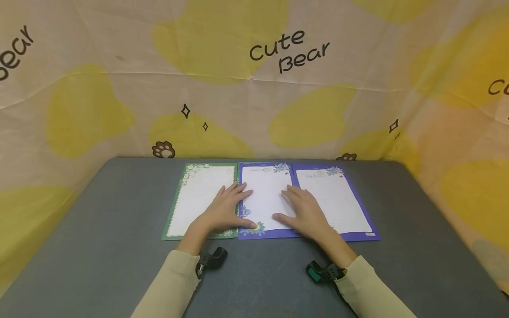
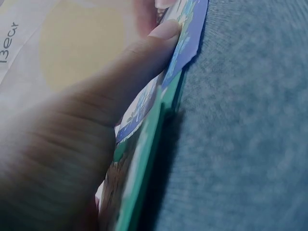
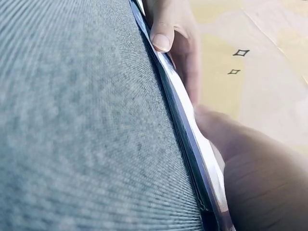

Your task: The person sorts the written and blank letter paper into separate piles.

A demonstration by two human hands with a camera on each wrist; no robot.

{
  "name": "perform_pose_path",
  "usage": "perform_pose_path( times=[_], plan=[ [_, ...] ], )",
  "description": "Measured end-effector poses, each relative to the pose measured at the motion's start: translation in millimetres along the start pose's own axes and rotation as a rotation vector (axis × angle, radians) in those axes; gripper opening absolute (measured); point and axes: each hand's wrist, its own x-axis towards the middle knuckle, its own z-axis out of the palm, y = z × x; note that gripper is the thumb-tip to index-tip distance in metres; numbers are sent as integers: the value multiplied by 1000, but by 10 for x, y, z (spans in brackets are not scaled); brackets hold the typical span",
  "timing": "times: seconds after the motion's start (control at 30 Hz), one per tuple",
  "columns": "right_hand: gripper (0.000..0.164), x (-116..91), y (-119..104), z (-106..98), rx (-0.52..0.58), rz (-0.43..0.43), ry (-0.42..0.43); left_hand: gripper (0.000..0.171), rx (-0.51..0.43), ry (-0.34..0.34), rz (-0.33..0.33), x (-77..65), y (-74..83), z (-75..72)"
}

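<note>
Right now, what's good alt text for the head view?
A person's left hand and right hand spread over a green-bordered sheet and two purple-bordered sheets side by side on a gray table, before a patterned cloth.

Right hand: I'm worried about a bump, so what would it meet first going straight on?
Probably the left hand, across the middle sheet, though depth between them is unclear.

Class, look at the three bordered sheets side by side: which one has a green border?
The leftmost sheet, partly hidden behind the left hand in the head view. The middle sheet and rightmost sheet have purple-blue borders instead.
</note>
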Motion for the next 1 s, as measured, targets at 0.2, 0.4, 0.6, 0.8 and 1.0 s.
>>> perform_pose_path(
  times=[0.2,0.4,0.6,0.8,1.0],
  plan=[
    [86,1,8,-8,-49,73,12,109,-27,15,-4,2,-17,11],
    [80,10,-4,-9,-36,184,71,112,-60,24,-2,8,-33,9],
    [54,7,-3,0,103,162,198,110,-54,22,2,6,-19,-6],
    [35,3,6,-4,252,177,339,109,-52,14,0,9,-19,-7],
    [26,4,-7,-7,313,249,368,109,-61,12,1,5,-16,-13]
  ],
)
